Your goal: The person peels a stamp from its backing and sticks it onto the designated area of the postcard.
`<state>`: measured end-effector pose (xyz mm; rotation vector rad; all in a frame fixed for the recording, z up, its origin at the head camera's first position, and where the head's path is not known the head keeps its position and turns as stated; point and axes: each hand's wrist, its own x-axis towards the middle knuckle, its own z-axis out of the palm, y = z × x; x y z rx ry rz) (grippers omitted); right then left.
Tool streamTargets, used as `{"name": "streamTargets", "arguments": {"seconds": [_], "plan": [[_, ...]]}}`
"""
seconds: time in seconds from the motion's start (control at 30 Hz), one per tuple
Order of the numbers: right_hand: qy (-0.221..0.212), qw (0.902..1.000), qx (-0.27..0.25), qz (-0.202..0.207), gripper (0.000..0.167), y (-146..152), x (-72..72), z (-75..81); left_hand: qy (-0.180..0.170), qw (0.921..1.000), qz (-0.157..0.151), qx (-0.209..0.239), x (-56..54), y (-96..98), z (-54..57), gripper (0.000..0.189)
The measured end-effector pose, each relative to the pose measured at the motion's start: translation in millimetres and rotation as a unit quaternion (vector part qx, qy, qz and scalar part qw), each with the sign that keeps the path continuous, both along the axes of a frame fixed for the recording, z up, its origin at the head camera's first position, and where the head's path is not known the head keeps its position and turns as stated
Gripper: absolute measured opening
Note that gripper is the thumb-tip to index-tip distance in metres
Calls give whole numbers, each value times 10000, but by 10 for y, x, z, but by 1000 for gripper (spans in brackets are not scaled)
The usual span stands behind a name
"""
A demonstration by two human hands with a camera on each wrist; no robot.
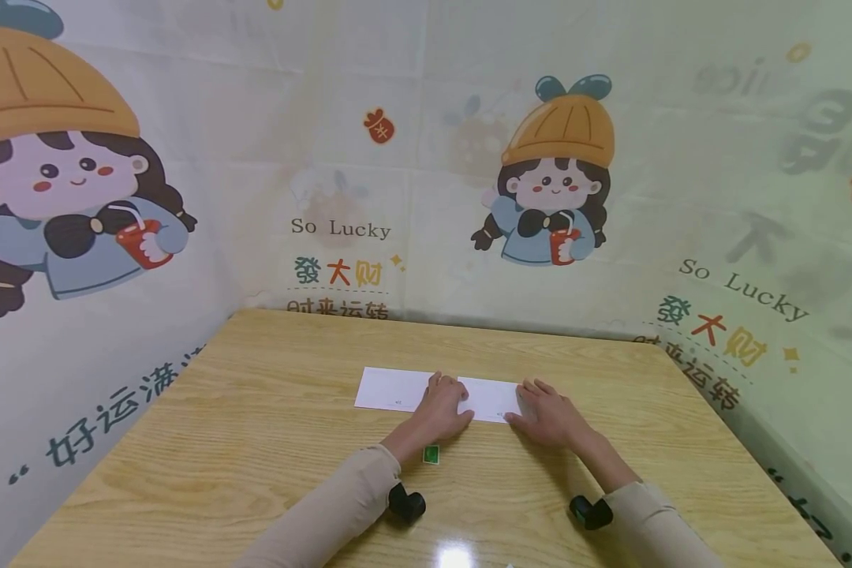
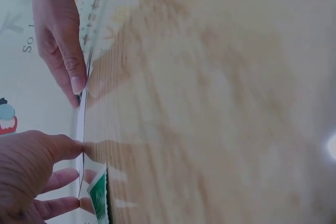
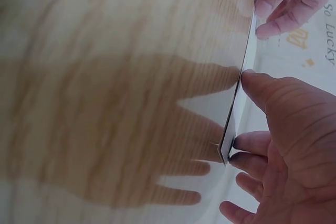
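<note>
Two white rectangular papers that look like envelopes lie side by side on the table: a left envelope (image 1: 390,388) and a right envelope (image 1: 488,398), each with small print near its lower right. My left hand (image 1: 443,406) rests where they meet and hides the join. In the left wrist view its thumb and extended fingers touch the paper's edge. My right hand (image 1: 547,412) touches the right envelope's right end, thumb by the lower edge and fingers spread at the side. Below the left hand lies a small green postage stamp (image 1: 431,454) with a white serrated border (image 2: 98,195).
The wooden table (image 1: 270,442) reaches back to a printed cloth backdrop (image 1: 433,173), which also hangs at both sides. Black wrist cameras sit under the left sleeve (image 1: 341,497) and the right sleeve (image 1: 653,517). A bright reflection shows at the table's front.
</note>
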<state>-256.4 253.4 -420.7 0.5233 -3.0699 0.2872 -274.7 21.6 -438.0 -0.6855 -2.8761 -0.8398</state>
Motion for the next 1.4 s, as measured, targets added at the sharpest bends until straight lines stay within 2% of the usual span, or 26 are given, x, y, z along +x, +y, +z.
{"name": "streamTargets", "arguments": {"seconds": [0.4,0.63,0.87,1.4], "plan": [[-71,9999,-3,133,68,36,0,-11,68,10000,10,40,44,4,18,27],[-229,9997,31,104,74,42,0,-14,7,10000,-14,34,28,7,28,28],[-302,9993,-27,201,75,60,-4,-23,194,9997,-40,-163,10,12,4,27],[-280,9994,-9,192,75,59,15,-73,210,9996,-70,-168,-5,15,-24,26]]}}
